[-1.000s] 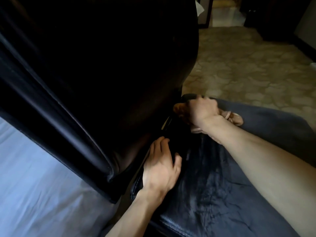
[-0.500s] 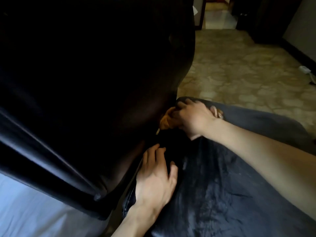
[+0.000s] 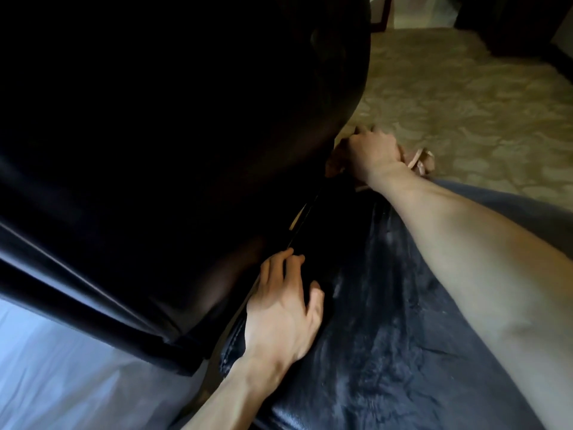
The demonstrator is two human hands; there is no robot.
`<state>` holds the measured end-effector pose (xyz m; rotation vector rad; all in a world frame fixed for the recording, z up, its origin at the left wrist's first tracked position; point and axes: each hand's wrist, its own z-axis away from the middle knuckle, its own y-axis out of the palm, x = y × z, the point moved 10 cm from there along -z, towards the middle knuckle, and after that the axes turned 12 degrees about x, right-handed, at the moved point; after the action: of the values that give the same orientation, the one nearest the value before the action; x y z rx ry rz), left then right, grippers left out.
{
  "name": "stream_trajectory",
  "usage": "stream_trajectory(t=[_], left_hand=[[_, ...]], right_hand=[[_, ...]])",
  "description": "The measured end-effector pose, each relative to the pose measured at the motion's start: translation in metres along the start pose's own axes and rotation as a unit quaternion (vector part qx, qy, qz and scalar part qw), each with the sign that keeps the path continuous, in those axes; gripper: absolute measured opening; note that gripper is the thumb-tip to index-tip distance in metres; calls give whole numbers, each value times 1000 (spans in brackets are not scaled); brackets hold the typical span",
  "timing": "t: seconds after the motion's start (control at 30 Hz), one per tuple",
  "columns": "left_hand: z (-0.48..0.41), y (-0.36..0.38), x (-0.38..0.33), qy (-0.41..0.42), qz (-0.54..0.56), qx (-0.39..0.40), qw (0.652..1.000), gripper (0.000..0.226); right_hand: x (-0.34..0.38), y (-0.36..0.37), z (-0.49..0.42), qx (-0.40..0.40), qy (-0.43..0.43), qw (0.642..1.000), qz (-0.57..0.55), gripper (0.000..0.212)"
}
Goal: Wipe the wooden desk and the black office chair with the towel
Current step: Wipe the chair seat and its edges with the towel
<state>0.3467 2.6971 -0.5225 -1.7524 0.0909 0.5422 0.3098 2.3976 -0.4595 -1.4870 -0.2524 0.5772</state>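
The black office chair fills the view: its dark backrest [image 3: 155, 150] at upper left, its creased leather seat [image 3: 387, 321] below and right. My right hand [image 3: 372, 153] grips a bunched pinkish towel [image 3: 418, 159] at the far corner of the seat, where seat and backrest meet. Most of the towel is hidden under the hand. My left hand [image 3: 285, 311] rests flat on the seat's rear edge, fingers stretched toward the gap under the backrest. The wooden desk is not in view.
Patterned beige carpet [image 3: 465, 88] stretches beyond the chair at upper right. A dark piece of furniture [image 3: 511, 23] stands at the top right. A pale blue-white surface [image 3: 62, 383] lies at lower left beside the chair.
My right hand has pushed the towel farther along the crease toward the seat's far corner. My left hand has stayed on the seat's rear edge.
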Motion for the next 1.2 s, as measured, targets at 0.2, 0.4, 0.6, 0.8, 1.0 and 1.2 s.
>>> stream_trajectory(t=[0.2,0.4,0.6,0.8,1.0,1.2], left_hand=[[0,3,-1,-16,-10,16,1000,40],[-1,0,4,-44,31,22,998,56],[2,-3,4,-54,66,39,996,80],[6,-6,8,-70,141,19,987,68],[1,-8,12,-56,139,-4,989,63],[-1,-9,8,-36,151,-5,988,73]], right_hand=[[10,2,24,159,-44,976,-140,46],[68,11,96,226,-210,948,-74,21],[31,-14,104,216,-189,953,-94,18],[-10,-32,52,102,-52,990,-82,32],[37,13,70,150,-106,978,-94,36],[69,34,134,158,-257,951,-61,25]])
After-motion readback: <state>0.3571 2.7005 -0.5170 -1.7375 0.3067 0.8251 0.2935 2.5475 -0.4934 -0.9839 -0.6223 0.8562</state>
